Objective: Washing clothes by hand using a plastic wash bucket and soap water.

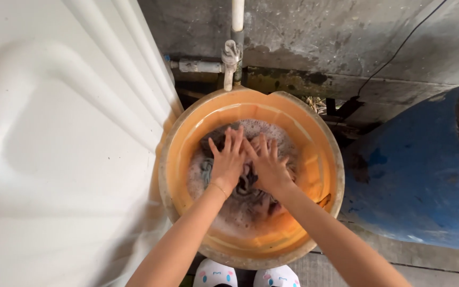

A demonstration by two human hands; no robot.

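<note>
An orange plastic basin [314, 159] sits on the ground in front of me, holding soapy, foamy water and dark wet laundry [251, 194]. My left hand [228, 159] lies flat on the cloth with its fingers spread; a thin bracelet circles the wrist. My right hand [268, 165] presses down beside it, fingers apart, touching the left hand over the wet cloth. Neither hand closes around anything. Part of the laundry is hidden under both palms and the foam.
A large white plastic tank [54, 143] fills the left side, touching the basin. A blue barrel [421, 170] stands at the right. A white pipe with a tap [232, 56] hangs above the basin's far rim against a concrete wall. My white slippers [245, 276] show below.
</note>
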